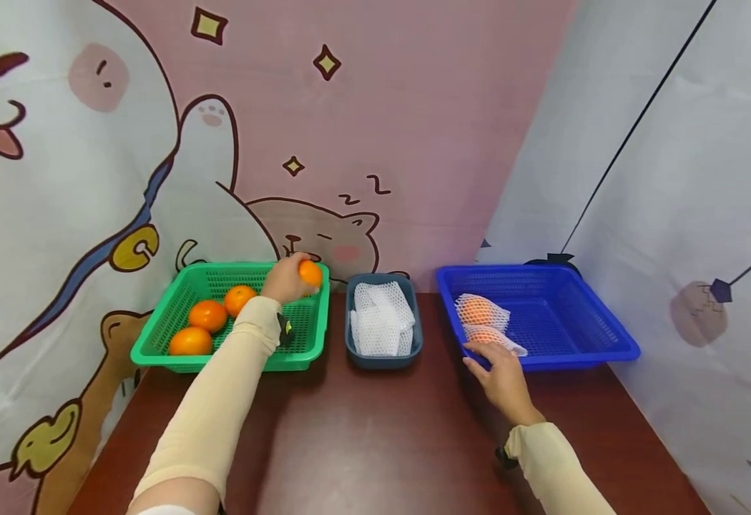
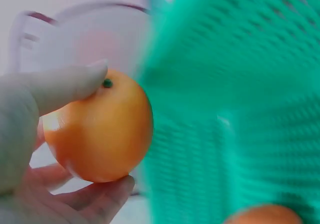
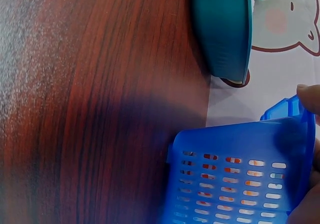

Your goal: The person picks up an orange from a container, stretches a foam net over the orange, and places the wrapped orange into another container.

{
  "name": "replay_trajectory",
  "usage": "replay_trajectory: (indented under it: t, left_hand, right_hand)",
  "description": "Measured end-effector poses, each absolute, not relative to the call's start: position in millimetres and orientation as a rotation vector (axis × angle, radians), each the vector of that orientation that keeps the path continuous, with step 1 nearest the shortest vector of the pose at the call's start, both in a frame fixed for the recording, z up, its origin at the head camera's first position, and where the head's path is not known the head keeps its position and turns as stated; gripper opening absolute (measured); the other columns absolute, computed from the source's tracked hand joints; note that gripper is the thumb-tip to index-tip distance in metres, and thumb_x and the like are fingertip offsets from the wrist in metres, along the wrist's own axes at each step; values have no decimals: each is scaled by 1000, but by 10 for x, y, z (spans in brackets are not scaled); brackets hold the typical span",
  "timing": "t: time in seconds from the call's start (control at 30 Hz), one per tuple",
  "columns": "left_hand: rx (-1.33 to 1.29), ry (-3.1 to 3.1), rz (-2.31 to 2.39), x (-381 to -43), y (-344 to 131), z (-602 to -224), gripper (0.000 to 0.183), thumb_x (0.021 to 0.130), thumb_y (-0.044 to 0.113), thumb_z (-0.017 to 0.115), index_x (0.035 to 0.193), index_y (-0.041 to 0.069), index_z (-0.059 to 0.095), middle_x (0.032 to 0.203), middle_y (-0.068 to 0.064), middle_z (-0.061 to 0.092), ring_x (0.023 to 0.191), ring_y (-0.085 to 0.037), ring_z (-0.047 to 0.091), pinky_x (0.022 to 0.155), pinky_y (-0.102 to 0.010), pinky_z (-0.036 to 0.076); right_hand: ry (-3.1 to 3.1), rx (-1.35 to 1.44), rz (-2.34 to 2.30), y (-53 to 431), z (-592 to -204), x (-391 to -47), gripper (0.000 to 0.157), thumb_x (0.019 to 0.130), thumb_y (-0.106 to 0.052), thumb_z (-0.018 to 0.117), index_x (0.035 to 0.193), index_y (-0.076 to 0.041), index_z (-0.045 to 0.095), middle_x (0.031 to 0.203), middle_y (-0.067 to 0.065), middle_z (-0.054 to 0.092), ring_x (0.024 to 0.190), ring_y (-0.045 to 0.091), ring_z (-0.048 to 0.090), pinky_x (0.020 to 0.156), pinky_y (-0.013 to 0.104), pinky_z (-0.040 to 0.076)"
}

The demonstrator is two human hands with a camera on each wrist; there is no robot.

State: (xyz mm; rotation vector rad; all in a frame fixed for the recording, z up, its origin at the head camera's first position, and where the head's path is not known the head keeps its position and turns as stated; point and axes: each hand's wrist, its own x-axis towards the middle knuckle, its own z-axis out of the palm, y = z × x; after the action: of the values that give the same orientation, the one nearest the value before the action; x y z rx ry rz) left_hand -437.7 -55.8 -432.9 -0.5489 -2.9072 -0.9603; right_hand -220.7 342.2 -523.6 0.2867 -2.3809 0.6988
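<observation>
My left hand (image 1: 283,277) holds an orange (image 1: 311,272) above the right part of the green basket (image 1: 317,336). In the left wrist view, the thumb lies near the green stem spot of the orange (image 2: 102,131) and the fingers curl beneath it. Several loose oranges (image 1: 208,315) lie in the green basket. At the near left corner of the blue basket (image 1: 556,322) is my right hand (image 1: 504,375), fingers loosely bent by the rim. Beside its fingertips lie two oranges in white foam nets (image 1: 476,311). The right wrist view mostly hides these fingers behind the rim.
Between the two baskets stands a small dark blue-grey bin (image 1: 383,363) with folded white foam nets (image 1: 378,325). All stand on a dark red-brown table (image 1: 362,436). A printed cloth (image 1: 427,143) hangs behind.
</observation>
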Motion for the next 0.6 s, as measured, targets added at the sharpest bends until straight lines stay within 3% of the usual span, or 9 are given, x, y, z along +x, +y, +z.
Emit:
replay_trajectory:
  t: [0.17, 0.3, 0.47, 0.6]
  left_hand:
    - [-687, -2725, -1133, -3901, -354, -3904, 73, 77, 23, 84, 140, 13, 49, 132, -13, 53, 107, -33, 54, 89, -50, 46]
    - [-856, -2622, -1250, -3360, -208, -3820, 71, 75, 26, 86, 137, 18, 53, 130, -6, 55, 106, -28, 54, 89, -47, 46]
    - [-989, -2566, -1403, -2678, -39, -4169, 71, 71, 28, 88, 133, 20, 55, 127, 0, 56, 105, -21, 55, 88, -42, 47]
    - [-927, -2583, -1580, -2314, 75, -4643, 68, 71, 29, 87, 130, 18, 54, 122, 3, 58, 100, -18, 56, 84, -38, 49]
  right_hand:
    - [-2387, 281, 696, 3448, -5234, -2177, 31, 74, -4, 82, 104, -6, 74, 98, 12, 71, 95, 32, 63, 82, 50, 41]
    - [-2383, 289, 696, 3439, -5235, -2173, 31, 74, -3, 82, 104, -5, 74, 98, 14, 71, 95, 33, 63, 81, 50, 40]
    - [-2380, 288, 696, 3424, -5229, -2184, 31, 74, -3, 82, 103, -4, 74, 98, 15, 71, 94, 34, 63, 82, 51, 40]
    - [-2372, 298, 700, 3408, -5219, -2218, 30, 74, -2, 82, 103, -4, 74, 97, 15, 71, 93, 34, 63, 81, 50, 41]
